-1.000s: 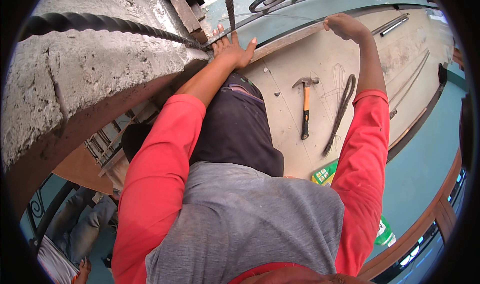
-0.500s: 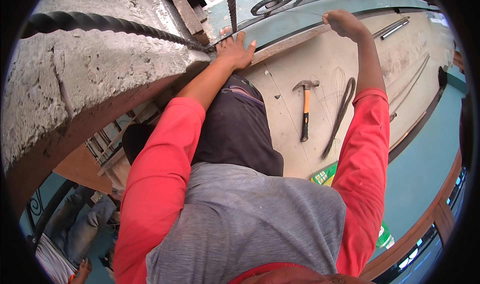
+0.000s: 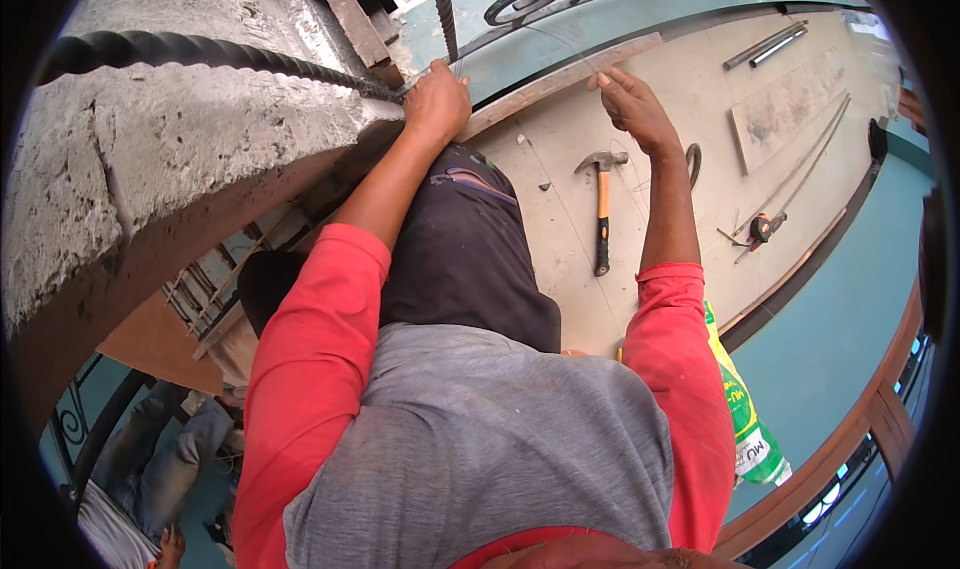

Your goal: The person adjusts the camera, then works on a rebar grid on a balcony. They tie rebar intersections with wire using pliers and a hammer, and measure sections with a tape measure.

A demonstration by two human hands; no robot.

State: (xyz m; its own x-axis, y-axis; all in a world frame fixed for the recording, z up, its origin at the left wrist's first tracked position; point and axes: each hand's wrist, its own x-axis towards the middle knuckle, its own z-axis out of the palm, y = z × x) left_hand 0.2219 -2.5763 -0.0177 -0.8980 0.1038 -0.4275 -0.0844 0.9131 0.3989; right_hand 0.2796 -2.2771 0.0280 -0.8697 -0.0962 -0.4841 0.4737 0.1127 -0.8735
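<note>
My left hand (image 3: 438,102) is closed at the foot of a black twisted iron bar (image 3: 442,14), beside the corner of the rough concrete. Fine strands show by its fingers, but what they hold is hidden. Farther right, my right hand (image 3: 637,111) is raised above the board with thumb and fingers pinched on a thin wire (image 3: 560,41), which runs up toward the iron scroll (image 3: 517,7). Below that hand lies a claw hammer (image 3: 602,214) with an orange and black handle. A coil of dark wire (image 3: 694,166) is mostly covered by my right forearm.
Rough concrete (image 3: 190,149) and a twisted handrail (image 3: 220,61) border my left. On the pale board (image 3: 560,239) lie metal tubes (image 3: 765,46), a tape measure (image 3: 762,229) and thin rods (image 3: 815,149). A green-yellow bag (image 3: 745,419) is by my right elbow. Another person's jeans (image 3: 175,459) show lower left.
My right hand has come left and nearer, with the wire still pinched. My left hand has gone from spread fingers to closed at the bar's foot. The tape measure and more of the bag now show.
</note>
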